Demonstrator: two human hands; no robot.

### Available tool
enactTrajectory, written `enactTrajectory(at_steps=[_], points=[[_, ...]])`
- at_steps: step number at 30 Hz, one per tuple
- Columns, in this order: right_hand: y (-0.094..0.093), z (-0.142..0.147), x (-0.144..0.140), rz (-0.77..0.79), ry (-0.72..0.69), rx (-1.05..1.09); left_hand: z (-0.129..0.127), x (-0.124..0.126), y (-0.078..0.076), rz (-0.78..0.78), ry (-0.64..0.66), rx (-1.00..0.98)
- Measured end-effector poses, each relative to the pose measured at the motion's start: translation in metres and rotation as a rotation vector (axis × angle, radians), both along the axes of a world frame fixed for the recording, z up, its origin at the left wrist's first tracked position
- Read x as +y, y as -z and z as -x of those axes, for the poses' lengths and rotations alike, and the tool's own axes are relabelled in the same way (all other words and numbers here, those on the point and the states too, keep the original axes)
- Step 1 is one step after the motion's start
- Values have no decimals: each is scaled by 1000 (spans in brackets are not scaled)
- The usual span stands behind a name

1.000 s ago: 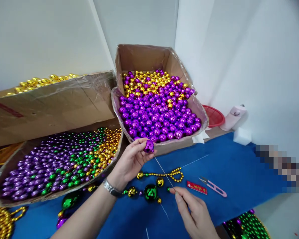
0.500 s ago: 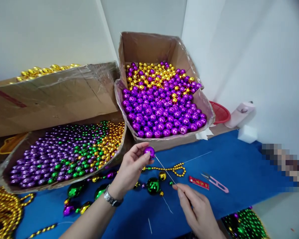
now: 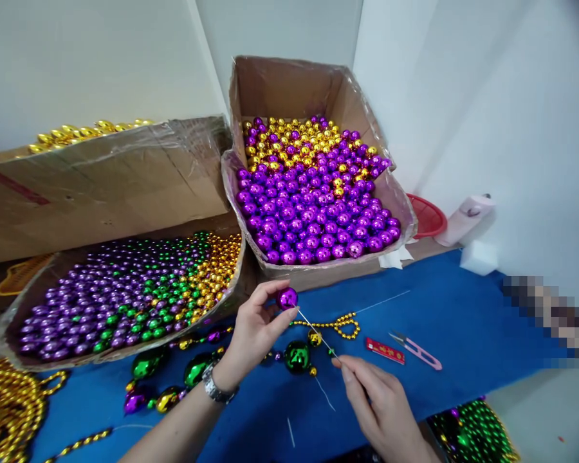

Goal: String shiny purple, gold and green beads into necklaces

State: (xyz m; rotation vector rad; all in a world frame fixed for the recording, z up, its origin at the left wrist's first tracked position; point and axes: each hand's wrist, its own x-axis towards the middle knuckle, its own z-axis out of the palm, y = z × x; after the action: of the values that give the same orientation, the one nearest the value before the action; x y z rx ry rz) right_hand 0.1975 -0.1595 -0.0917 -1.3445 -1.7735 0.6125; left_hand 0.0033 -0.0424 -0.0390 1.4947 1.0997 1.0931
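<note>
My left hand (image 3: 255, 325) pinches a shiny purple bead (image 3: 287, 298) between thumb and fingertips, just in front of the box of purple and gold beads (image 3: 313, 193). My right hand (image 3: 376, 402) grips a thin wire needle (image 3: 318, 333) that slants up to the purple bead. Under the hands, on the blue table cover (image 3: 453, 334), lies a partly strung strand with a large green bead (image 3: 297, 355), smaller gold beads and a loop of tiny gold beads (image 3: 340, 325).
A shallow box of small purple, green and gold beads (image 3: 125, 289) sits at left, below a tilted carton (image 3: 101, 180) of gold beads. Pink thread snips (image 3: 417, 350) and a red packet (image 3: 385, 351) lie at right. Gold strands (image 3: 4, 405) pile at left, green ones (image 3: 477, 434) at lower right.
My view has tilted down slightly. My left hand with the purple bead has dropped a little toward the table, and my right hand has drawn closer along the wire.
</note>
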Motion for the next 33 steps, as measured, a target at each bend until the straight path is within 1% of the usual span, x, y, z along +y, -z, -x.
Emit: enactTrajectory(at_steps=[5, 8, 12, 17, 20, 26, 27, 29, 31, 33], points=[[-2, 2, 0, 29, 2, -11, 1, -2, 1, -265, -13, 261], [-5, 2, -1, 28, 16, -18, 2, -3, 2, -386, -9, 352], [-9, 1, -2, 14, 29, -21, 3, -3, 6, -470, -15, 386], [-10, -1, -3, 60, 13, -51, 2, -3, 7, -501, -15, 421], [-11, -2, -4, 43, 15, -61, 3, -3, 7, -539, -18, 464], [-18, 2, -2, 109, 7, -63, 2, -7, 18, -775, -2, 569], [-19, 3, -1, 110, 6, -59, 0, -9, 19, -779, 8, 564], [-20, 6, 2, 109, 10, -52, -4, -13, 21, -720, 45, 515], [-18, 8, 5, 106, 22, -47, -7, -18, 20, -594, 98, 425], [-14, 10, 6, 99, 30, -38, -9, -22, 17, -424, 159, 302]])
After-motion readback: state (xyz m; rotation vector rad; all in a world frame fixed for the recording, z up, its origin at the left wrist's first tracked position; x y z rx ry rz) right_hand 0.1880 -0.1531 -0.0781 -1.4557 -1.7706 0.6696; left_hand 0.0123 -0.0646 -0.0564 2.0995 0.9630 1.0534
